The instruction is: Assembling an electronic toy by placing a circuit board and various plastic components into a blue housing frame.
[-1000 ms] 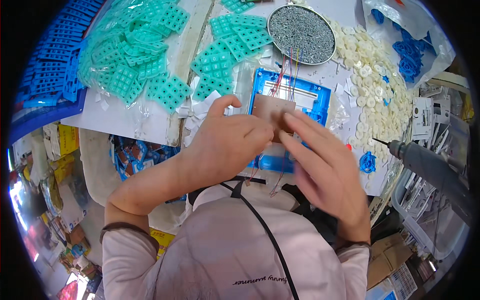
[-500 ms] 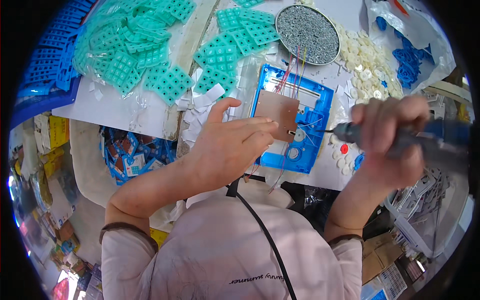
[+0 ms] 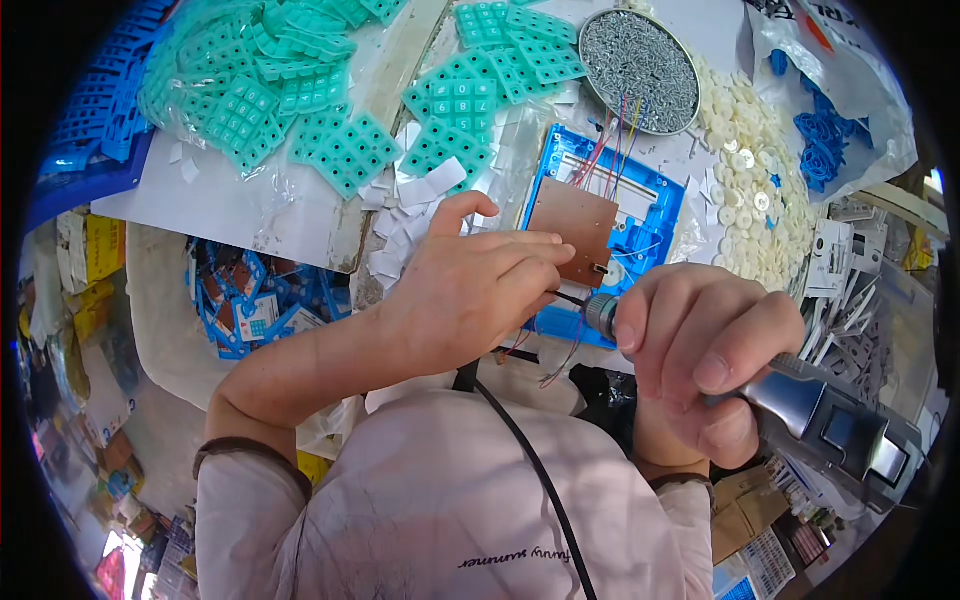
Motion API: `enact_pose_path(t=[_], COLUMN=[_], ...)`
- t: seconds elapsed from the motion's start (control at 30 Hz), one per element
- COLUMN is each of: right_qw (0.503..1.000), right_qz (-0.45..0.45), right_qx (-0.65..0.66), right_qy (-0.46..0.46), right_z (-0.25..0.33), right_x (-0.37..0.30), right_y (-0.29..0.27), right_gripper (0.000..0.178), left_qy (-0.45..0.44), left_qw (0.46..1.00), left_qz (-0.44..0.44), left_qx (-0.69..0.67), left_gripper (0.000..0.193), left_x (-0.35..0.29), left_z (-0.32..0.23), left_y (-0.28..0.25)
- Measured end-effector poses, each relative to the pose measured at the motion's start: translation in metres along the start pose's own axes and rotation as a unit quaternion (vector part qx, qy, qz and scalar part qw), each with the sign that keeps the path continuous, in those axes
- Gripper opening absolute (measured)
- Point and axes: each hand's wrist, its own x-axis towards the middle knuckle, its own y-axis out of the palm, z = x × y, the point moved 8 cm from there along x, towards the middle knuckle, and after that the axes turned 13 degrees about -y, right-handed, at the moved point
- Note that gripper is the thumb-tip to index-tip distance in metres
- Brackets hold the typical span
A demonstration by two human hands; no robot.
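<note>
A blue plastic casing (image 3: 660, 212) lies on the table with a brown circuit board (image 3: 572, 228) set inside it. Thin red and yellow wires (image 3: 610, 160) rise from the board's far side. My left hand (image 3: 465, 285) rests flat over the board's left edge, fingers stretched across it and thumb apart. My right hand (image 3: 705, 345) is wrapped round a grey-black electric screwdriver (image 3: 835, 425). Its thin bit points left at the near edge of the board, close to my left fingertips. Whether the bit touches a screw is hidden.
A round tin of small screws (image 3: 640, 75) stands at the far side. Teal rubber keypads (image 3: 270, 90) pile up on the left, off-white plastic discs (image 3: 755, 190) on the right. A bin of blue-and-brown parts (image 3: 265, 300) sits left, below the tabletop.
My right hand has brought the screwdriver left and nearer to me, its bit now at the board's near edge. My left hand stays on the board; the whole view has shifted slightly.
</note>
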Motion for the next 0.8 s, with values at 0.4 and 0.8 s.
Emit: enact_pose_path(t=[0.4, 0.8], right_qw=[0.999, 0.994], right_qz=[-0.015, -0.001], right_qx=[-0.016, -0.065], right_qy=[-0.033, -0.084], right_z=[-0.002, -0.015], right_x=[-0.005, -0.008], right_y=[0.002, 0.005], right_gripper=[0.026, 0.016], left_qy=[-0.002, -0.033], left_qw=[1.0, 0.997], left_qz=[0.003, 0.029], left_qx=[-0.026, -0.058], left_gripper=[0.04, 0.098], left_x=[0.002, 0.001], left_z=[0.001, 0.0], left_y=[-0.002, -0.003])
